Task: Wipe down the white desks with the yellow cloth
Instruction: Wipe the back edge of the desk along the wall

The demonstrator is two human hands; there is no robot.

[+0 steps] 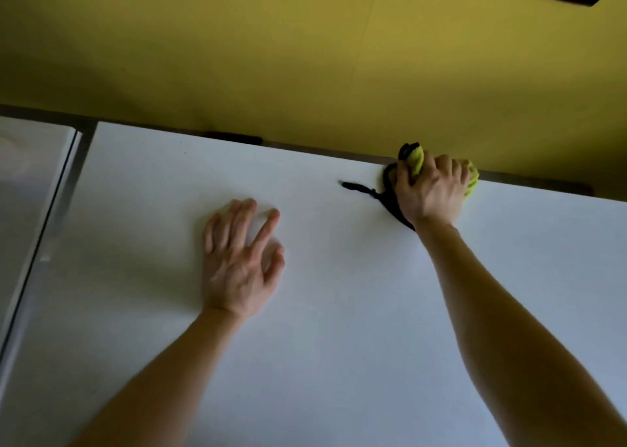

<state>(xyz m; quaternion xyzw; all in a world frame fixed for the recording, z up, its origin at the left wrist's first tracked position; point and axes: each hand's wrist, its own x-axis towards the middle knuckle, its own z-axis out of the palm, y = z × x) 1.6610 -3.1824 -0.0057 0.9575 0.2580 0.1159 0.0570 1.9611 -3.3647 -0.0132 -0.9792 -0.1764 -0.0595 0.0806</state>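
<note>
A white desk fills most of the head view. My right hand grips a bunched yellow cloth with black edging at the desk's far edge, right of centre. A black strip of the cloth's trim trails left and under the wrist across the desk. My left hand rests flat on the desk near the middle, fingers spread and holding nothing.
A yellow wall rises directly behind the desk's far edge. A second white desk adjoins on the left, with a narrow grey gap between them. A dark object sits at the far edge by the wall.
</note>
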